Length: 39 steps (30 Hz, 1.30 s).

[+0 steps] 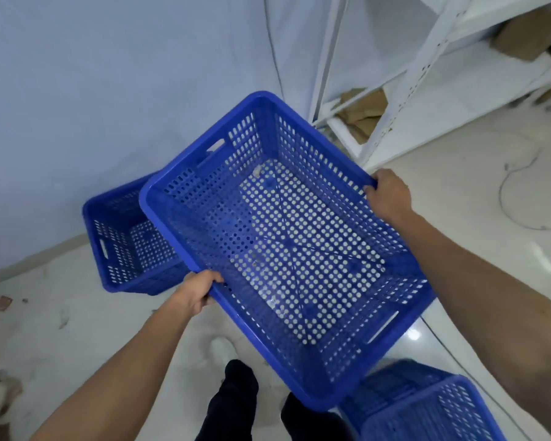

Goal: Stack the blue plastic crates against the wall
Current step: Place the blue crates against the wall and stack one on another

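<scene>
1. Nearest the camera, at the lower right of the view, a blue perforated crate (427, 405) sits on the pale tiled floor (77, 329) beside the person's dark trouser legs (239, 396), not yet moved; whether it is one crate or several nested cannot be told, since the frame cuts it off.

2. Above it, a person carries an empty blue crate (287, 249) in mid-air, tilted with its open top toward the camera. The left hand (198, 291) clamps the near-left rim, its fingers (215, 276) curled over the edge; the right hand (388, 192) grips the far-right rim, thumb hooked inside the lip. Both hands are clenched on the carried crate.

3. Just beyond, partly hidden behind the carried crate's far-left corner, another blue crate (124, 243) stands upright on the floor, close to the blue wall (109, 74). It appears to be the base of the stack.

4. Farthest off, at the upper right, a white metal shelving unit (395, 90) holds cardboard boxes (363, 113).

5. Progress reads as early to middling: one crate placed by the wall, one in transit and not yet lowered onto it, at least one more left to collect.
</scene>
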Motion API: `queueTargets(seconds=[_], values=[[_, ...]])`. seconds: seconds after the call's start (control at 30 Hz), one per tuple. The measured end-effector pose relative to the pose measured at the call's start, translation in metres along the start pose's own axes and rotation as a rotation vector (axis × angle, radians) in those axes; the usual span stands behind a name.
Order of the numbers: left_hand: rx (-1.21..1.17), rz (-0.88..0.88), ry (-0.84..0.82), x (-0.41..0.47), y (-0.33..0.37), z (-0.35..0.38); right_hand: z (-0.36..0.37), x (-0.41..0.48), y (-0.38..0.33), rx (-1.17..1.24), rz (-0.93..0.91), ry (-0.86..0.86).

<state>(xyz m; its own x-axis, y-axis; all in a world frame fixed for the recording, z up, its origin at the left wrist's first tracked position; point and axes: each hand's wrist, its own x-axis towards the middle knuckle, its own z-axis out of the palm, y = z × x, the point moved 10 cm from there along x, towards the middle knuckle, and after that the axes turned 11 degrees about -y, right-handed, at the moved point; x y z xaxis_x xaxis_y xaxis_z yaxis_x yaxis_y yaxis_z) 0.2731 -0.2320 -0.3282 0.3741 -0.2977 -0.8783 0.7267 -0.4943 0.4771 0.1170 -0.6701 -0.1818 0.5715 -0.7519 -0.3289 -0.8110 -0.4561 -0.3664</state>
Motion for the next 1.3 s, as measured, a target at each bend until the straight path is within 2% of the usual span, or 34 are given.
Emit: queueTargets(seconds=[0.33,0.57,0.87,1.03,1.3], values=[[-0.172,0.037,0.045,-0.012,0.038,-0.151,0.025,0.032,-0.232,-0.105,-0.200,-0.008],[-0.405,0.048,0.094,-0.017,0.024,-0.198,0.068,0.070,-0.376,-0.222,-0.424,-0.074],[-0.818,-0.044,0.279,0.003,-0.001,-0.184,0.155,0.129,-0.530,-0.356,-0.777,-0.243],[-0.994,-0.064,0.327,0.028,0.004,-0.160,0.198,0.155,-0.588,-0.420,-0.920,-0.307],[-1.120,-0.022,0.354,0.083,0.015,-0.161,0.257,0.187,-0.636,-0.551,-0.966,-0.302]])
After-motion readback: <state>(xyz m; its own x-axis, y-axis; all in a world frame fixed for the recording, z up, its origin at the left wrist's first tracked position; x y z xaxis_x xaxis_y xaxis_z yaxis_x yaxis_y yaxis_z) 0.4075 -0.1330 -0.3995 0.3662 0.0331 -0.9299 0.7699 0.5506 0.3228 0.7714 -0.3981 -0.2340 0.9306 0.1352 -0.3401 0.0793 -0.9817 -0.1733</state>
